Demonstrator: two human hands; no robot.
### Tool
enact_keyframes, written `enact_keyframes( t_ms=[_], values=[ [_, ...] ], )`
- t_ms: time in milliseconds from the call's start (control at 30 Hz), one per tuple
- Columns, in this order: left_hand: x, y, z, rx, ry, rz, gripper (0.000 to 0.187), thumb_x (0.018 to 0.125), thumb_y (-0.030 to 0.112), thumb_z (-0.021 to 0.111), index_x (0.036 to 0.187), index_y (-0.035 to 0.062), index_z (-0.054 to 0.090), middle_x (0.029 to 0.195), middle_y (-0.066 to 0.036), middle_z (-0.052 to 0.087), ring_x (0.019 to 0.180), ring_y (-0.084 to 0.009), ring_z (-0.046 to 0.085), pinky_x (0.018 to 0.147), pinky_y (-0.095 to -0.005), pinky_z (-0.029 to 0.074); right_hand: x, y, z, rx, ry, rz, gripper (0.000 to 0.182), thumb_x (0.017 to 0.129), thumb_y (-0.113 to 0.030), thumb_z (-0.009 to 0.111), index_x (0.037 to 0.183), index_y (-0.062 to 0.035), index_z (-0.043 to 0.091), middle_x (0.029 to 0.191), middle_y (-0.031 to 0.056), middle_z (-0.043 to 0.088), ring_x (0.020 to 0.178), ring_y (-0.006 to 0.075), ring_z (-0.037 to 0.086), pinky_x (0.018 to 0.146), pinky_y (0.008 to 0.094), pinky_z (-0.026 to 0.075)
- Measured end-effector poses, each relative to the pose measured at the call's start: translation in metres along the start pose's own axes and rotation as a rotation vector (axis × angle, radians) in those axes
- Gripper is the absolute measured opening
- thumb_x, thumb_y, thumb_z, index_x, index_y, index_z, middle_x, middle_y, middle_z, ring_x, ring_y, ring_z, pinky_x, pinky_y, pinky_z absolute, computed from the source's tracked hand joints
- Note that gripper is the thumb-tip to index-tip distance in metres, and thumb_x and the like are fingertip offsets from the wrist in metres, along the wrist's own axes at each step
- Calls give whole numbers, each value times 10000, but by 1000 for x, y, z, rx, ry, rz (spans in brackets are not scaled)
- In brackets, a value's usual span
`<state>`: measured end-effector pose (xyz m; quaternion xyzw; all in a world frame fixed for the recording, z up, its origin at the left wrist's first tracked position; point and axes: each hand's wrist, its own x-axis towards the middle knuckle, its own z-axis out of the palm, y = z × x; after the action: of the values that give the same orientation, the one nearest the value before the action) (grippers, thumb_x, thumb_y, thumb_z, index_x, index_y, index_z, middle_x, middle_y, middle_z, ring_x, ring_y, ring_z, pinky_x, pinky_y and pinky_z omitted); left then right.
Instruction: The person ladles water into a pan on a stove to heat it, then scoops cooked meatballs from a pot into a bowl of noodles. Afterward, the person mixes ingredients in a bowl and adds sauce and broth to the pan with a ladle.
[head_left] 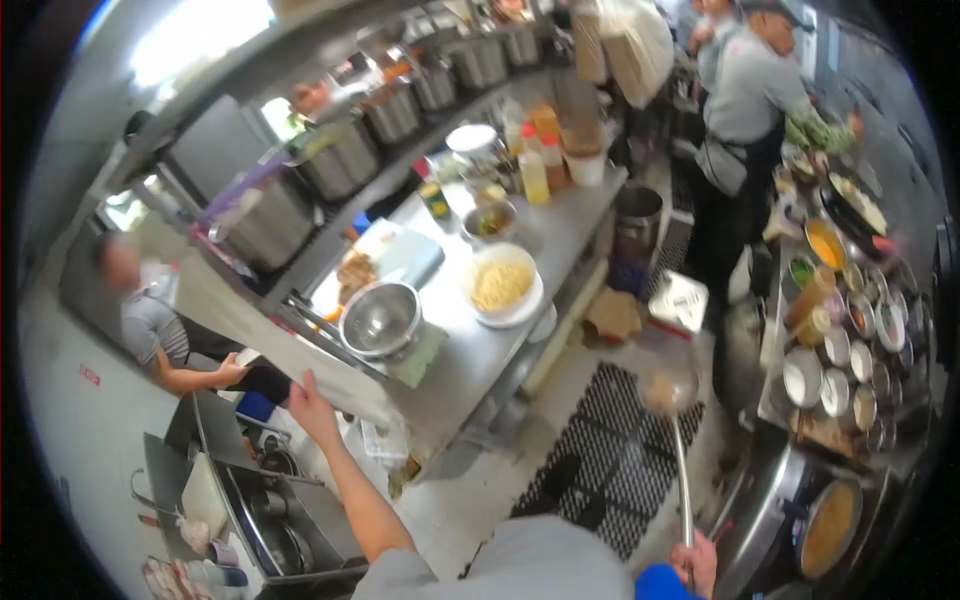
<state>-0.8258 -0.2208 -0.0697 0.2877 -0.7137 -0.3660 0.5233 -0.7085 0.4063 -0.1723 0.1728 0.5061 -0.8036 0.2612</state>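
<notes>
My right hand (697, 562) is closed round the handle of a long metal ladle (683, 480). Its wide, blurred bowl is held out over the floor, with something pale brown in or seen through it. On the left, my left hand (314, 408) is raised with a finger or thumb stretched up, and nothing shows in it. Beyond that hand is the steel worktable, with a metal mixing bowl (381, 319) near its corner. A white bowl of noodles (502, 286) stands farther along, near a smaller metal bowl (489, 221).
At right, a stove holds a pan of brown liquid (830, 529) beside several small containers (835, 392). A co-worker (745, 100) stands at the far right; another person (165, 330) is at left. Black rubber matting (610, 450) covers the floor. Stockpots (338, 158) line a shelf.
</notes>
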Motion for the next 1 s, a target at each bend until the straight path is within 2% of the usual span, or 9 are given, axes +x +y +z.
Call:
enact_keyframes(
  t_ms=[67,100,233,433,500,633,800,900,1000],
  values=[
    [-6,-11,-15,29,-71,69,270,924,197,550,1010,-54,598,787,-64,649,688,-93,542,661,-249,445,-15,-18,20,-2,25,101,485,876,-117,525,1326,-28,367,648,25,470,411,76,377,344,206,286],
    [-15,-1,-23,76,-155,-75,288,917,186,552,1086,-47,567,919,-101,643,793,-152,566,718,-267,438,-32,-20,23,6,72,164,466,905,-146,511,1335,-45,365,659,-2,464,432,60,365,362,186,284],
    [-66,-15,-31,408,62,184,412,882,168,582,1251,12,488,1236,-167,497,1043,-282,510,827,-332,427,-39,21,-13,190,40,25,531,812,-56,551,1307,15,373,631,91,484,399,111,415,350,226,316],
    [-148,1,18,57,-445,-66,421,861,135,603,1254,23,499,1184,-139,532,911,-210,579,793,-322,466,-66,9,-3,165,27,-51,554,793,-44,508,1326,-5,364,597,79,456,365,113,402,330,236,320],
    [-129,13,52,80,-502,122,410,876,151,610,1245,7,505,1153,-108,565,899,-155,590,768,-274,485,-80,-30,32,52,139,43,437,901,-144,495,1310,-40,382,584,-4,437,387,72,364,338,198,289],
    [-70,80,122,-154,-787,60,394,864,208,619,1204,21,548,977,-121,651,833,-216,640,732,-312,497,-63,-47,49,-25,256,21,425,880,-132,495,1277,-10,404,495,-9,394,341,81,353,296,215,273],
    [17,32,249,297,-793,293,404,846,246,627,1195,52,564,954,-103,668,832,-228,651,728,-304,503,9,-43,30,158,153,-60,568,759,-12,477,1318,-20,376,555,75,434,316,133,378,269,294,320],
    [51,31,310,237,-859,261,416,844,249,632,1199,44,561,913,-106,669,774,-206,645,704,-305,500,48,-75,65,51,234,2,446,832,-101,501,1257,6,419,513,20,410,331,98,361,282,242,288],
    [53,118,337,-191,-1007,170,377,819,181,664,1162,42,587,898,-83,671,760,-143,624,663,-275,505,80,-105,94,7,280,14,260,857,-154,540,1058,6,500,549,-15,426,363,63,349,311,200,263]
  ],
)
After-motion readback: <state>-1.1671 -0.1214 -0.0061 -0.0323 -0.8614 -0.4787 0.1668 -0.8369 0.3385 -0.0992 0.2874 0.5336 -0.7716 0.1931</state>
